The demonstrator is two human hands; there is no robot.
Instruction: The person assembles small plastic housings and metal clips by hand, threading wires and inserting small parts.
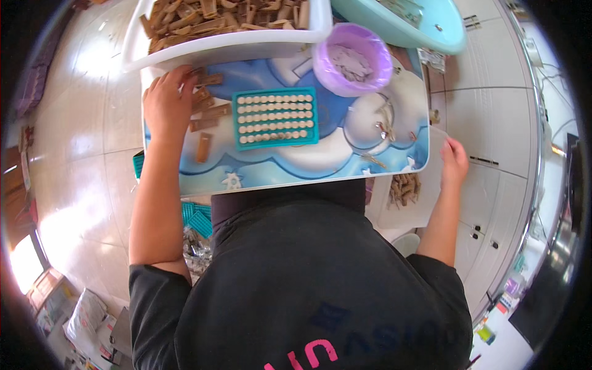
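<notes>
My left hand (169, 103) is at the table's left side, just below the large white tub. Its fingers are bent and a little apart, with the fingertips beside several flat brown pieces (215, 111), perhaps wooden. Nothing is plainly held in it. To the right of these pieces lies a teal tray (275, 143) with rows of small round whitish pieces. Off the table's right edge, my right hand (454, 161) has its fingers closed on the rim of a white bin (425, 200). Slender brown pieces (404, 189) lie in that bin, partly under the table's edge.
The white tub (228, 49), heaped with brown pieces, stands at the table's far side. Beside it are a purple-lined bucket (353, 86) and a light-teal basin (431, 37). Tweezers (374, 160) and small metal parts (383, 131) lie on the blue patterned table (290, 171).
</notes>
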